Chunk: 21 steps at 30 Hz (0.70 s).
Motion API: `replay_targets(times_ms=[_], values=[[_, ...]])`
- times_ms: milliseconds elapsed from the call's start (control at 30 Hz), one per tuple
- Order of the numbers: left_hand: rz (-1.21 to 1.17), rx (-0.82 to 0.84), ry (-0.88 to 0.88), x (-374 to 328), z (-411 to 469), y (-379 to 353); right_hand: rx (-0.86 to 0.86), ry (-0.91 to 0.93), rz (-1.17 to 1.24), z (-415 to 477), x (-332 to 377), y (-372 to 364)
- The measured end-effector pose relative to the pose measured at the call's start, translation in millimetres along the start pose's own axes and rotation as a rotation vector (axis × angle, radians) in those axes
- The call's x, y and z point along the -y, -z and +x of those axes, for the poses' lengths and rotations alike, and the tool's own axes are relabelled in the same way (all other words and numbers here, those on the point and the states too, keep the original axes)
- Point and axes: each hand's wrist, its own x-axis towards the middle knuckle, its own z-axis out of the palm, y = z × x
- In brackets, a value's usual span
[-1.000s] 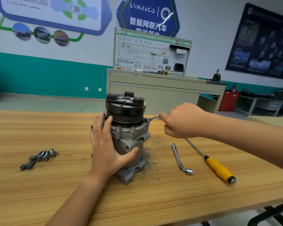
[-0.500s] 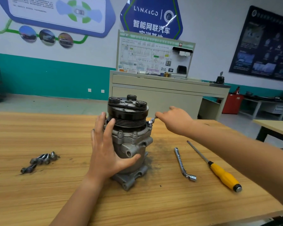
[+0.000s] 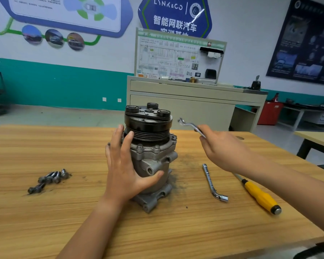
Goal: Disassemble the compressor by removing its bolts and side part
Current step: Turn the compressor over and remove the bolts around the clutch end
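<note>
A grey metal compressor (image 3: 153, 157) with a black pulley on top stands upright on the wooden table (image 3: 45, 221). My left hand (image 3: 125, 165) presses against its left side, fingers straight and thumb hooked round the front of the body. My right hand (image 3: 223, 148) is to the right of the compressor and holds a small offset wrench (image 3: 190, 126) lifted clear of the bolts. Bolt heads (image 3: 156, 147) still sit around the front flange. Several removed bolts (image 3: 51, 179) lie in a loose heap on the table at the left.
An L-shaped socket wrench (image 3: 212, 182) and a yellow-handled screwdriver (image 3: 260, 197) lie on the table to the right of the compressor. Dark grime marks the wood around its base. A beige cabinet (image 3: 195, 101) with a display board stands behind the table.
My right hand has pulled the small wrench off the bolt at the compressor's right side and moved it up and to the right. My left hand stays on the compressor.
</note>
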Motion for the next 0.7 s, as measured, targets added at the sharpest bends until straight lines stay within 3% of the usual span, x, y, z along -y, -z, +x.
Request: replay_targets(times_ms=[200,700], values=[[0.026,-0.036,0.002,-2.3,-1.2,0.2,0.229,-0.027,-0.171,-0.1,20.0,11.8],[-0.008,-0.035,0.015,-4.2,-4.6,-2.5,0.37,0.071,-0.596,8.5,47.1,43.2]])
